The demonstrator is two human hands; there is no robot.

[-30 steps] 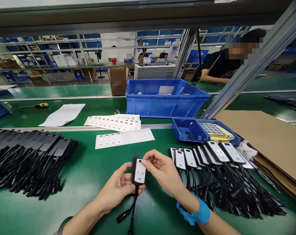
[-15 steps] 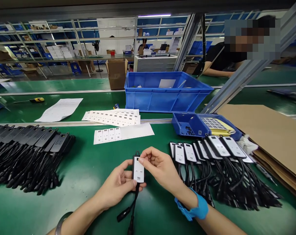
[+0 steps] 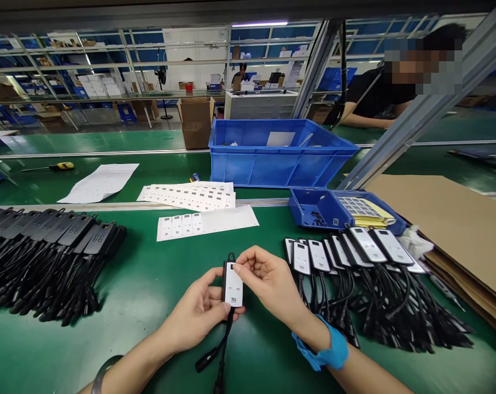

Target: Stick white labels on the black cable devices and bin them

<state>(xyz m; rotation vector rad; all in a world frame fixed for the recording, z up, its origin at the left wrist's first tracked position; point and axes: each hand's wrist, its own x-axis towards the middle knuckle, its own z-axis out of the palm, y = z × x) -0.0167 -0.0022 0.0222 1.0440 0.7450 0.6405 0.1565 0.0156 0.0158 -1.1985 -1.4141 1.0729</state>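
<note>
A black device with a white label on its face [image 3: 233, 287] is held upright over the green table, its cables hanging down. My left hand [image 3: 200, 309] is closed on its lower left side, thumb on the front and fingers behind. Thumb and bent fingers of my right hand [image 3: 268, 279] pinch at the label's upper right corner. Beyond them lies a label sheet [image 3: 227, 220] with several labels at its left part. Labelled devices [image 3: 368, 245] lie in a pile at the right; black devices without white labels [image 3: 73, 230] are piled at the left.
Behind stand a large blue bin [image 3: 272, 167], a small blue tray [image 3: 309, 213] with small black parts, and a cardboard box [image 3: 195, 123]. More label sheets [image 3: 190, 196], a paper [image 3: 100, 183] and a screwdriver [image 3: 61, 166] lie farther back. Cardboard sheets [image 3: 448, 219] lie right. A person leans at the upper right.
The held device has shifted very slightly to the right under my hands. Both hands keep nearly the same grip and place.
</note>
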